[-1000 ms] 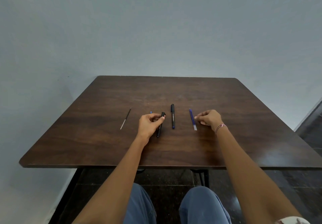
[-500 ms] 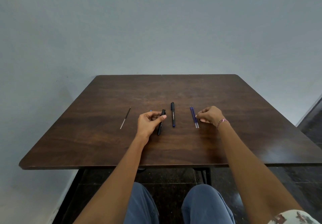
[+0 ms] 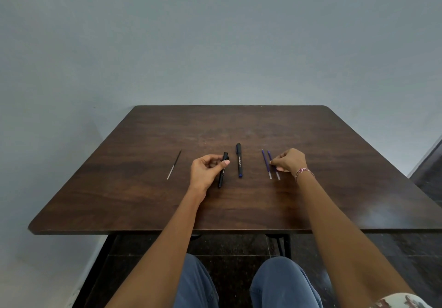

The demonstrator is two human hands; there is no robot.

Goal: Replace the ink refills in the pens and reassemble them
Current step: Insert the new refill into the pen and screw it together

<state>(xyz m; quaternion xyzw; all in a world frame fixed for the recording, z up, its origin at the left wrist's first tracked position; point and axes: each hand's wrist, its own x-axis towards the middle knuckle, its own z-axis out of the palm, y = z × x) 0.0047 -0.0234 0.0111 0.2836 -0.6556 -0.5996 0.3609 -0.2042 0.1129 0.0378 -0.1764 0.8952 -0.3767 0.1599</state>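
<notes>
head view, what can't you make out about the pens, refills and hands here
- Left hand: its fingers curl round the black pen, hiding the grip and whatever lies beneath the palm.
- Print on the blue-ended pen: too small to read.
- Right hand: fingertips meet the nearer of two blue refills; pinched or merely touched, cannot tell.
- Thin refill at left: too small to judge its ink.

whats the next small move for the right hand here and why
Probably pinch up the nearer blue refill and carry it toward the black pen. The right hand already has its fingertips on that refill, which lies flat on the table beside a second one, while the left hand holds the pen, apparently ready for it.
</notes>
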